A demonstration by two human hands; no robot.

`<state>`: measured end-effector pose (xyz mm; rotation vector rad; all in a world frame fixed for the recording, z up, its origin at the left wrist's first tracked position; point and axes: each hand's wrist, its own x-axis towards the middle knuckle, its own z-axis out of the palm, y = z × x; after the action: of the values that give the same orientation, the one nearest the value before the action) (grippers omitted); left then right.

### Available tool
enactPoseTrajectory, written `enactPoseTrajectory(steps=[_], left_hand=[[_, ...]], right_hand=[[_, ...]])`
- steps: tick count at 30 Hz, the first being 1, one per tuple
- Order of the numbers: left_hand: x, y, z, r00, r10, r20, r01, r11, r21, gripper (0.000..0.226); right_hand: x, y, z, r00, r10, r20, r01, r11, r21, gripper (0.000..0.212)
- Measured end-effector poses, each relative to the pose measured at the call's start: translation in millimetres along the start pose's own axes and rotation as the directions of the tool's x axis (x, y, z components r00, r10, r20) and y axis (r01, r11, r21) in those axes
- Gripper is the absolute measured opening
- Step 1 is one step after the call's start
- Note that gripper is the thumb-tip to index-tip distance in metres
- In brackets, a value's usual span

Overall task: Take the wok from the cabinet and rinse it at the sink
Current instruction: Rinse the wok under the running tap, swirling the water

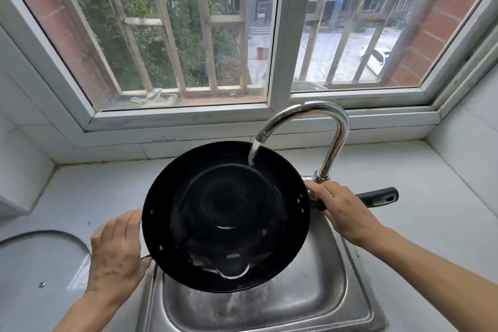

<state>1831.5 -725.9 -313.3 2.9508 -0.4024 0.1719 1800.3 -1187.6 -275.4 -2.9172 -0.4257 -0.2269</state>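
Daylight is pouring through the barred window (188,35) behind the sink (269,312), and a pale counter (404,224) is wrapping around the steel basin. Front and centre, the black wok (226,218) is sitting well clear of any cabinet now, hovering over the basin and tilting slightly toward the viewer. Water (253,153) is streaming from the curved chrome faucet (318,127) and striking the inner wall at the far rim, then pooling in the bottom, where ripples and bright reflections are showing.

The left hand (116,253) is steadying the near-left edge, its fingers curling around the rim so the pan is staying put. The right hand (342,210) is wrapping around the long black handle (377,198) just where it is meeting the bowl, fingers clenching it firmly, right below the faucet's base. A glass lid (40,272) is lying on the counter to the left, apart from the action.

So the fetching part is looking finished, and the rinse itself is under way. By my reckoning what is remaining is swirling that water around the inside, tipping it out into the basin, and shutting off the tap.
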Motion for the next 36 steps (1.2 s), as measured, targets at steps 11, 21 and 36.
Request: enactPoseTrajectory(steps=[11,21,36], left_hand=[[33,-1,-36,0.984,0.145,0.100,-0.150,0.988,0.046,0.121],[32,-10,-57,0.959,0.216,0.184,-0.220,0.975,0.003,0.118],[33,-20,-40,0.860,0.294,0.417,-0.301,0.952,-0.051,0.106]], right_hand=[[-20,-2,-15,1.000,0.017,0.018,-0.017,1.000,0.003,0.069],[-39,-15,-31,0.998,0.031,0.051,-0.029,0.999,-0.032,0.063],[-73,-17,10,0.973,0.100,0.210,-0.090,0.994,-0.059,0.065]])
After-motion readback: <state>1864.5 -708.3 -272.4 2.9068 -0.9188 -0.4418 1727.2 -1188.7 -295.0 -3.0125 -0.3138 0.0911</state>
